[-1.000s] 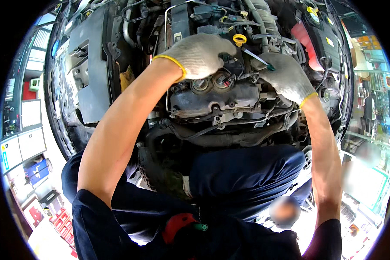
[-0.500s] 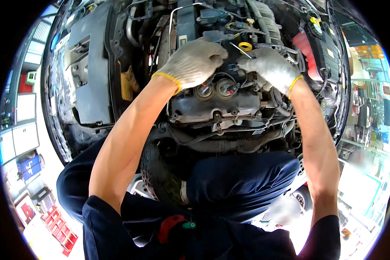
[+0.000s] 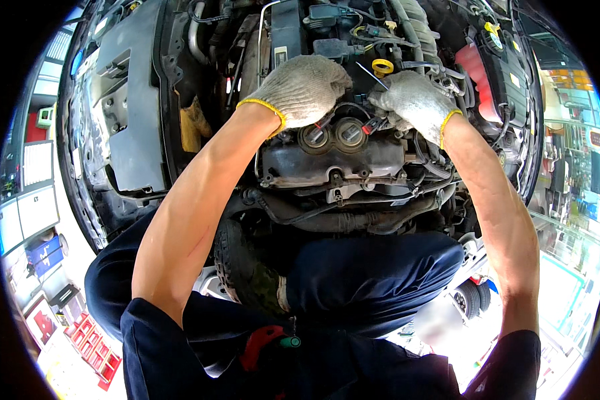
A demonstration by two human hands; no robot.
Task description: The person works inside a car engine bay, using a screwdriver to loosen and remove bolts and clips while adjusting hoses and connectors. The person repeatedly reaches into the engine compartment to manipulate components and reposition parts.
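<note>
Gloved left hand point(image 3: 300, 89) lies curled over the dark metal valve cover point(image 3: 333, 157), fingers at the round ignition-coil tops point(image 3: 331, 135); gloved right hand point(image 3: 410, 101), just right of the cover, pinches a small red-tipped connector point(image 3: 373, 124). Best pulled straight, wires untwisted.

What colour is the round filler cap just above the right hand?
Yellow: the round yellow filler cap shows in the head view, above the right hand.
</note>
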